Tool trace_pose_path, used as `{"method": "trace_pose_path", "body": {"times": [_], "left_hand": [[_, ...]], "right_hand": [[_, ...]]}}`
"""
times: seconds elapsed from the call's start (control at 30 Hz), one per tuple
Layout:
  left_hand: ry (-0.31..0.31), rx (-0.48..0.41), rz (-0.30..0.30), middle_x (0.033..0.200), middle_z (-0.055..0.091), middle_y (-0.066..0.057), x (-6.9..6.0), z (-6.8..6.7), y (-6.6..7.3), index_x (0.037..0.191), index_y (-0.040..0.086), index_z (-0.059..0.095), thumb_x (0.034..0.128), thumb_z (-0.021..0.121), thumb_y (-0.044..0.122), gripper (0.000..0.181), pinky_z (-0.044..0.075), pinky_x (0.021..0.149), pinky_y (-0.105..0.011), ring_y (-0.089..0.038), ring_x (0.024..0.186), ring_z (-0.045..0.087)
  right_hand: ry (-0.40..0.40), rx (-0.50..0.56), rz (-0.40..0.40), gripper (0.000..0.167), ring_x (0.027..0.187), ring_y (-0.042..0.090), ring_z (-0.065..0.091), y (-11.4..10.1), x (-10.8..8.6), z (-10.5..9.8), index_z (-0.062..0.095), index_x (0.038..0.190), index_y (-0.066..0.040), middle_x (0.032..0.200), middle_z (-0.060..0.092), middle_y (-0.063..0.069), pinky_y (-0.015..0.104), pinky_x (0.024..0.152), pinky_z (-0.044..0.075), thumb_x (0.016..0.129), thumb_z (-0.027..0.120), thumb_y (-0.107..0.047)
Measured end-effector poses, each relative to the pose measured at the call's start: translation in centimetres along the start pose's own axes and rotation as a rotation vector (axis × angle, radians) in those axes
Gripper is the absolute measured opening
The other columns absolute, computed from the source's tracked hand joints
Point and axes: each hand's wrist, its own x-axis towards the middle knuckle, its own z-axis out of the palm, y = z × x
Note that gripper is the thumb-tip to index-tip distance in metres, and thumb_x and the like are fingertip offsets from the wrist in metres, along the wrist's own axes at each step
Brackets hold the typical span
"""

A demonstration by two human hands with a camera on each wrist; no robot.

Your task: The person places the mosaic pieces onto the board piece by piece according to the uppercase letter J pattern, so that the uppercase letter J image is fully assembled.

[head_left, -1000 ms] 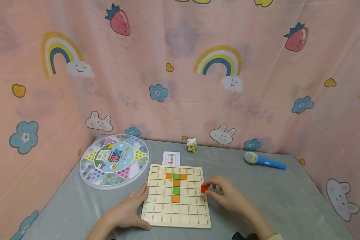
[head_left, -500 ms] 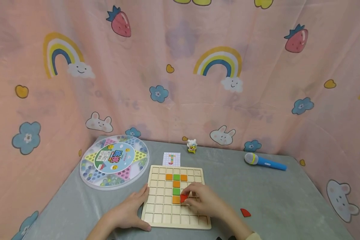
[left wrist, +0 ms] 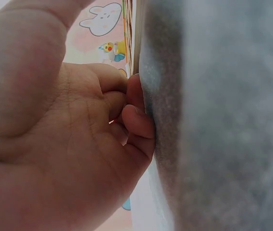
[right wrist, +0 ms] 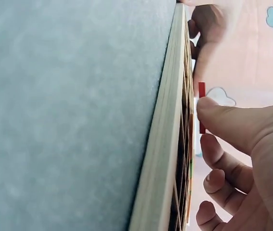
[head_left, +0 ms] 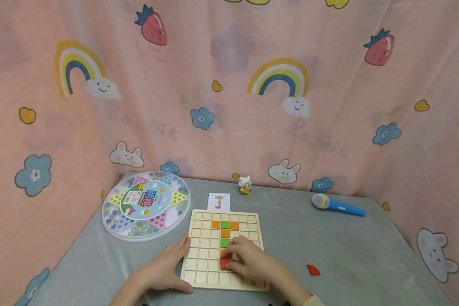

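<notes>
A wooden grid board point(head_left: 200, 278) lies on the table, with orange tiles point(head_left: 216, 224) and green tiles point(head_left: 225, 225) in a T-like layout. My right hand point(head_left: 250, 258) pinches a red tile point(head_left: 224, 264) between thumb and fingers, just below the lowest orange tile. In the right wrist view the red tile point(right wrist: 202, 89) appears edge-on, slightly apart from the board's face. Along the board's left edge rests my left hand point(head_left: 162, 267), thumb at the near corner and fingers spread. Its fingertips point(left wrist: 139, 120) bend against the table beside the board in the left wrist view.
Behind the board lies a small pattern card point(head_left: 219, 202). A round marble game board point(head_left: 145, 206) is at left. A small figurine point(head_left: 245, 185) stands at the back. To the right are a blue toy microphone point(head_left: 338, 205) and a red quarter-circle piece point(head_left: 313, 270).
My right hand has carried the red tile from the board's right edge leftward to below the lowest orange tile. The loose red piece has come into view. My left hand stays put.
</notes>
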Motion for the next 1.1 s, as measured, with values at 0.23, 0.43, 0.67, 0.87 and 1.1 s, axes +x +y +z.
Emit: {"method": "trace_pose_path", "body": {"times": [0.23, 0.43, 0.67, 0.87, 1.1], "left_hand": [[-0.003, 0.008, 0.005, 0.174, 0.015, -0.028, -0.1, -0.2, 0.3, 0.164, -0.008, 0.025, 0.0690, 0.097, 0.051, 0.133, 0.028, 0.120, -0.070, -0.053, 0.154, 0.024], [-0.008, -0.008, -0.001, 0.174, 0.015, -0.028, -0.2, -0.1, 0.4, 0.164, -0.009, 0.025, 0.0695, 0.098, 0.048, 0.132, 0.025, 0.121, -0.071, -0.054, 0.155, 0.022], [0.001, -0.003, 0.003, 0.174, 0.015, -0.028, -0.1, 0.0, 0.1, 0.164, -0.009, 0.025, 0.0684, 0.097, 0.051, 0.133, 0.026, 0.121, -0.070, -0.054, 0.155, 0.023], [0.004, -0.011, 0.010, 0.174, 0.015, -0.027, 0.0, 0.0, -0.3, 0.165, -0.007, 0.025, 0.0687, 0.095, 0.057, 0.135, 0.023, 0.121, -0.072, -0.057, 0.155, 0.020], [-0.005, 0.000, -0.008, 0.175, 0.013, -0.025, -0.1, -0.1, 0.2, 0.165, -0.006, 0.024, 0.0700, 0.096, 0.052, 0.133, 0.023, 0.122, -0.071, -0.055, 0.156, 0.020]], "right_hand": [[-0.013, -0.019, 0.000, 0.012, 0.097, 0.005, 0.053, 0.1, -0.1, 0.2, 0.081, 0.108, -0.021, 0.101, 0.064, -0.013, 0.023, 0.086, 0.048, 0.097, 0.079, -0.018], [0.025, 0.009, -0.008, 0.011, 0.099, 0.005, 0.053, 0.5, -0.2, 0.7, 0.081, 0.107, -0.021, 0.101, 0.065, -0.013, 0.024, 0.087, 0.048, 0.096, 0.080, -0.019], [0.084, 0.067, 0.025, 0.010, 0.089, 0.005, 0.051, 0.8, -0.4, 1.3, 0.080, 0.103, -0.021, 0.096, 0.064, -0.012, 0.021, 0.078, 0.045, 0.093, 0.083, -0.022], [0.128, 0.100, 0.025, 0.011, 0.088, 0.005, 0.053, 0.9, -0.4, 1.6, 0.079, 0.102, -0.020, 0.094, 0.065, -0.012, 0.022, 0.079, 0.046, 0.092, 0.084, -0.020], [0.149, 0.095, 0.038, 0.010, 0.088, 0.004, 0.055, 1.1, -0.6, 1.6, 0.081, 0.099, -0.020, 0.093, 0.065, -0.013, 0.023, 0.078, 0.047, 0.090, 0.086, -0.020]]}}
